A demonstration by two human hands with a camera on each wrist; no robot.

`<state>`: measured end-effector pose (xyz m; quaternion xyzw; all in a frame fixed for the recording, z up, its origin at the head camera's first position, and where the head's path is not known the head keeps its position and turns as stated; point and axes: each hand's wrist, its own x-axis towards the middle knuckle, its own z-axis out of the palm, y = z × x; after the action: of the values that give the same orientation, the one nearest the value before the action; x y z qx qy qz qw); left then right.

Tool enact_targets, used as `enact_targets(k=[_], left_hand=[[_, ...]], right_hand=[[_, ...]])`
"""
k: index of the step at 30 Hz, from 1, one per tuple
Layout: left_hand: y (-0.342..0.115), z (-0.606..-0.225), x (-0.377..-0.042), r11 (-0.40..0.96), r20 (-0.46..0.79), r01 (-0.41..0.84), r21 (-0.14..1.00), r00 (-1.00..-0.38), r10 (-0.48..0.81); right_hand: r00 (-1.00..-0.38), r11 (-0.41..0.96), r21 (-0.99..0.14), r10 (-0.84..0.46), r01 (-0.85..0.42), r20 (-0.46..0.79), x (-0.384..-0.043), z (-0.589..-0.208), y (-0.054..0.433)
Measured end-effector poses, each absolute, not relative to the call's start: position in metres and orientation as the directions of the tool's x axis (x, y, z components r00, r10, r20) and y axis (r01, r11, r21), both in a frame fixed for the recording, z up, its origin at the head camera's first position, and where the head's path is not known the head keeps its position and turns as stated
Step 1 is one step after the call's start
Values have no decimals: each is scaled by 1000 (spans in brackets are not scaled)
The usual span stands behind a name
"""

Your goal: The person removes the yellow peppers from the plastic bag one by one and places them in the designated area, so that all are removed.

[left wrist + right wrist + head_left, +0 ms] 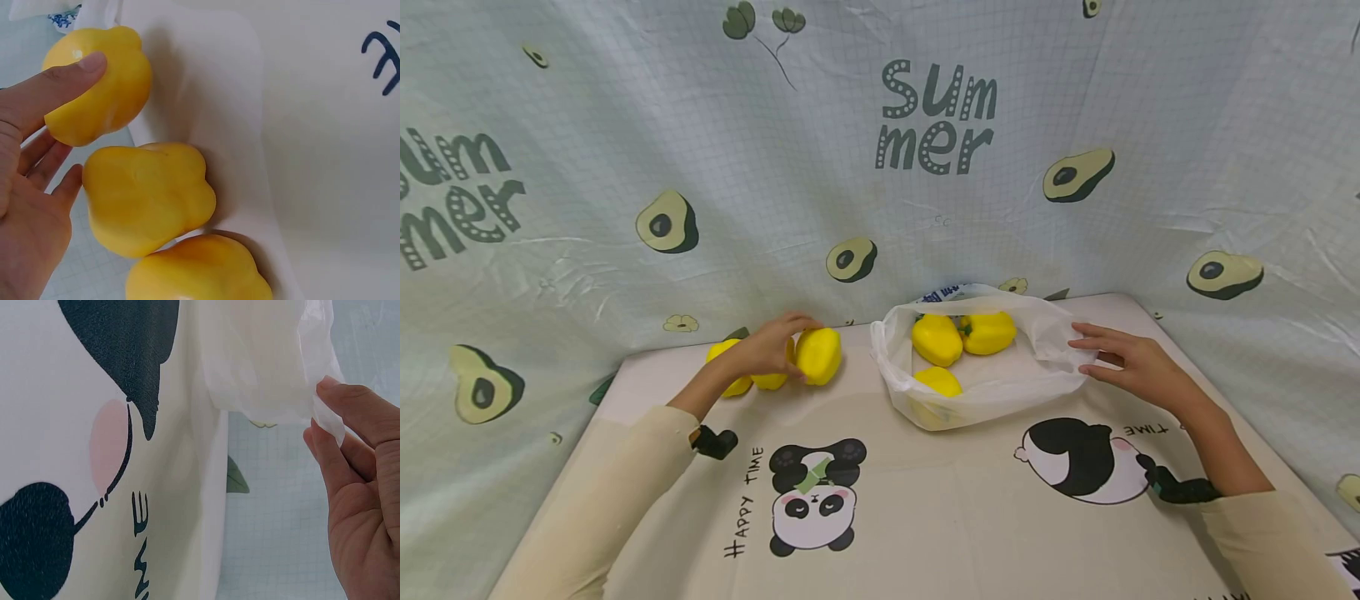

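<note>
My left hand [767, 346] grips a yellow bell pepper [820, 357], its thumb lying across the pepper's side in the left wrist view. Two more yellow peppers, one of them the middle pepper [147, 197], sit in a row beside that hand, the other being the end pepper [200, 272]. A white plastic bag [1015, 400] stands with its mouth spread wide. Inside it lie three yellow peppers, among them a front one [938, 382] close to the near wall. At the bag's right side, my right hand [1138, 371] pinches the rim between thumb and fingers [325, 450].
The table is covered by a beige cloth [917, 500] with a panda print [812, 508] and a black-and-white print [1075, 458]. Behind the table hangs a pale curtain [775, 167] printed with avocados and lettering. The bag stands near the table's back edge.
</note>
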<state>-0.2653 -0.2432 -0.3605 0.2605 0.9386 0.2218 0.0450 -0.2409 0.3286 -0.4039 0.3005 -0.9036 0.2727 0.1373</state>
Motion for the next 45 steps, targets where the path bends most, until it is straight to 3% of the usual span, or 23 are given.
enact_targets(k=[13,27,45], left_hand=[[-244,-364,-266,834,-63,418,360,-881,469],[-239,-363,-268,850,-58,406,335,-892,449],[-239,-351,-266,857,-149,440,269,-860,488]], right_hand=[[-781,701,-363,-471,-614,410,-240,-404,326],[-820,723,-396,-448,-567,357,-238,-402,325],[-815,716,-399,-444,-573,373,-237,-403,328]])
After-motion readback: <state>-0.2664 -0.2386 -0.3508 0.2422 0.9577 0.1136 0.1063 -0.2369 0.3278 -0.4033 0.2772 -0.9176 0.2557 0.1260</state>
